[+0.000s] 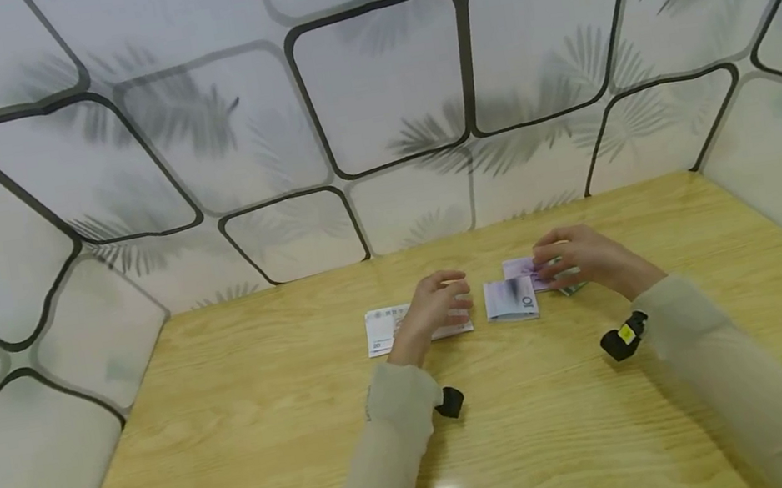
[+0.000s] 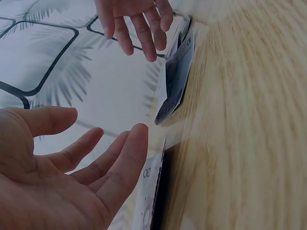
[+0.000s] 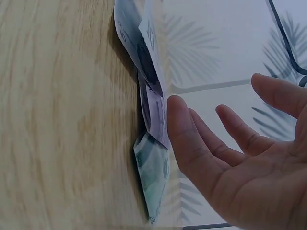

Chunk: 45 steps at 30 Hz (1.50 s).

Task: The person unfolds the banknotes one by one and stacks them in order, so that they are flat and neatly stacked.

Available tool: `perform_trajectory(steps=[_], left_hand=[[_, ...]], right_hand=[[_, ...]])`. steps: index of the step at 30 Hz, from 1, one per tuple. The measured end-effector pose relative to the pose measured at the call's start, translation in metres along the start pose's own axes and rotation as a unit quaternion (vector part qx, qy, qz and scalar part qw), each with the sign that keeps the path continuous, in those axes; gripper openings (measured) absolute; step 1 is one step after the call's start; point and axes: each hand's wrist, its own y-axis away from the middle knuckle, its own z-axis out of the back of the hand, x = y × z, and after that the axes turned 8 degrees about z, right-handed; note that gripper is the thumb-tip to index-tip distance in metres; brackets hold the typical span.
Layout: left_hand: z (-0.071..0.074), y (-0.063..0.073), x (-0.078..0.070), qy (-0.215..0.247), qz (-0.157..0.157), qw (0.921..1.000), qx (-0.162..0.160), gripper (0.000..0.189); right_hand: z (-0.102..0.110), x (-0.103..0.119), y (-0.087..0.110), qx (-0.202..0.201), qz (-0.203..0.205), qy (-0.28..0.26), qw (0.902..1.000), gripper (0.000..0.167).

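My left hand (image 1: 434, 311) hovers over a stack of banknotes (image 1: 381, 331) marked 20, its fingers relaxed and holding nothing. In the left wrist view the edge of that stack (image 2: 147, 201) shows beyond the fingertips. My right hand (image 1: 586, 259) is above several folded banknotes, also with loose fingers and nothing in them. A bluish folded banknote (image 1: 510, 299) marked 10 overlaps a purple banknote (image 1: 518, 268). At the far end of this row a green folded banknote (image 3: 153, 175) lies partly under the purple one; in the head view the right hand mostly covers it.
The notes lie on a light wooden table (image 1: 275, 430) towards its back edge. Behind and at both sides stands a pale patterned backdrop (image 1: 382, 85) with dark outlines and leaf prints. A small black device (image 1: 625, 335) sits at the right wrist, another (image 1: 449, 403) at the left.
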Motion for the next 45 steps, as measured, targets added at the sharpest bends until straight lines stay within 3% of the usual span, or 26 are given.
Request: perform_trajectory(steps=[8, 19, 38, 45], left_hand=[[-0.008, 0.002, 0.008, 0.027, 0.028, 0.9992, -0.013, 0.035], [-0.012, -0.003, 0.000, 0.017, 0.022, 0.9995, -0.013, 0.033], [-0.022, -0.003, 0.001, 0.001, 0.021, 0.9998, -0.003, 0.035], [-0.025, 0.000, -0.005, 0.003, 0.016, 0.9999, -0.004, 0.035]], right_hand=[[-0.009, -0.004, 0.001, 0.010, -0.028, -0.004, 0.9995, 0.050], [-0.007, -0.001, -0.008, 0.006, -0.027, -0.007, 0.9996, 0.052], [-0.013, -0.004, -0.006, 0.010, -0.029, -0.019, 0.9993, 0.044], [-0.013, -0.003, -0.006, 0.019, -0.021, 0.006, 0.9996, 0.046]])
